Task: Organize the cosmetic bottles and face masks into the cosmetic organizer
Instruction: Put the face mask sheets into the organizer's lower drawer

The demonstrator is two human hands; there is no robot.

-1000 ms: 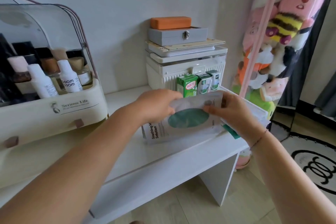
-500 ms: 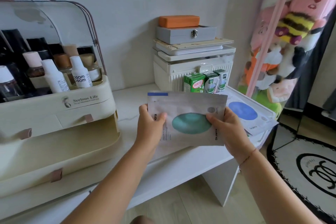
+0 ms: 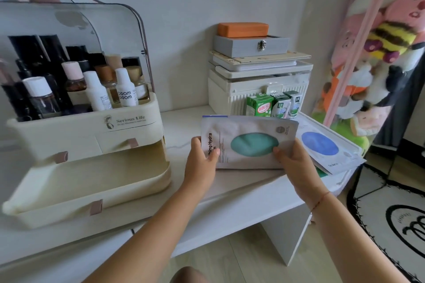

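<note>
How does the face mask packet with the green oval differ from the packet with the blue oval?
The green-oval face mask packet is held up off the white desk by both hands; the blue-oval face mask packet lies flat on it, untouched. Their ovals differ in colour. Both are pale, flat sachets.

Bare, sleeveless forearms, a thin red string bracelet (image 3: 319, 202) at the right wrist.

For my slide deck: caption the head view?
Both hands hold a mask beside the organizer's open drawer.

Bedroom; plush toys (image 3: 377, 57); cosmetic organizer (image 3: 87, 145)
</note>
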